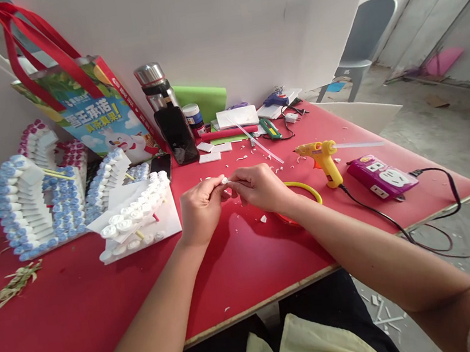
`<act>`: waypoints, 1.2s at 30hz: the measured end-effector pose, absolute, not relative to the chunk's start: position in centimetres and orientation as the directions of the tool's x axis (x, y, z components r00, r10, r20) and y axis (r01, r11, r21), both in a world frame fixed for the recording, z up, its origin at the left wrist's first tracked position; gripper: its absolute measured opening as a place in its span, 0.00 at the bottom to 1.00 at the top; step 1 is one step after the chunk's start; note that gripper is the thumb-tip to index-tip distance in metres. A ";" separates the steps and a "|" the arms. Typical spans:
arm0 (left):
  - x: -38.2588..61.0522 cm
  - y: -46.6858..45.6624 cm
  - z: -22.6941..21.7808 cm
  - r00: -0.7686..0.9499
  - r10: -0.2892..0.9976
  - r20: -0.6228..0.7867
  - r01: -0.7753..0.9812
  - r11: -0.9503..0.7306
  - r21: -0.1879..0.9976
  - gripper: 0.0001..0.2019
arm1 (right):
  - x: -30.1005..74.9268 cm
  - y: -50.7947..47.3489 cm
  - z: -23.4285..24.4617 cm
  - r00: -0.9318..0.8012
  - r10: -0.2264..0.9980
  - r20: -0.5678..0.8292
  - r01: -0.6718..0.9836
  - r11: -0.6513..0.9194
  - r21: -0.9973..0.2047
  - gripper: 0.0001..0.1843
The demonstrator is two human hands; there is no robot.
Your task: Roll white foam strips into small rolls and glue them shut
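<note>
Both my hands meet over the middle of the red table (247,267). My left hand (199,208) and my right hand (260,187) pinch a small white piece (224,181) between their fingertips. To the left of my left hand lies a white foam board model (136,218) with rows of small white rolled pieces. A yellow glue gun (323,158) stands on the table to the right of my right hand. White scraps (263,218) lie on the table under my hands.
Blue-and-white rolled paper models (35,208) stand at the left, with a printed bag (92,114) behind. A dark bottle (169,115), foam sheets (236,117) and tools sit at the back. A purple power strip (380,176) with black cable lies right. A grey chair (362,38) stands beyond.
</note>
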State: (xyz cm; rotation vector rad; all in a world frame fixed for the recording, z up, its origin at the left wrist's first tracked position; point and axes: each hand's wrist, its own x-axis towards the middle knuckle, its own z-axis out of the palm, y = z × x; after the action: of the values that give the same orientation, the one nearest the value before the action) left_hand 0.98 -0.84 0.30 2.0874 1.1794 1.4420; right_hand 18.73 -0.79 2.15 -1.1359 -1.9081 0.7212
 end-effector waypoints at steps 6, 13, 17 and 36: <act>1.0 -0.8 0.7 0.229 0.753 0.617 0.438 -0.646 0.626 0.10 | 18.9 -0.1 1.6 -0.259 0.918 0.301 0.404 0.386 -0.829 0.15; 0.0 -0.3 2.1 0.249 0.930 0.271 0.126 -0.309 0.943 0.11 | 19.9 0.0 1.9 -0.416 0.866 0.278 0.400 0.449 -0.799 0.12; -0.4 0.0 2.5 0.329 0.928 0.177 0.063 -0.209 0.976 0.13 | 20.1 -0.1 2.2 -0.448 0.837 0.313 0.389 0.498 -0.775 0.12; 1.0 -0.8 1.9 0.176 0.938 0.298 0.110 -0.320 0.941 0.12 | 19.3 -0.8 2.6 -0.326 0.866 0.379 0.316 0.478 -0.820 0.09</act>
State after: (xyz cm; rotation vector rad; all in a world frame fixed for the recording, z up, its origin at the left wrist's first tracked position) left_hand 1.04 -0.83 1.94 1.6144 1.0223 1.2446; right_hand 19.32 -0.83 2.60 -0.9888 -1.8684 0.8089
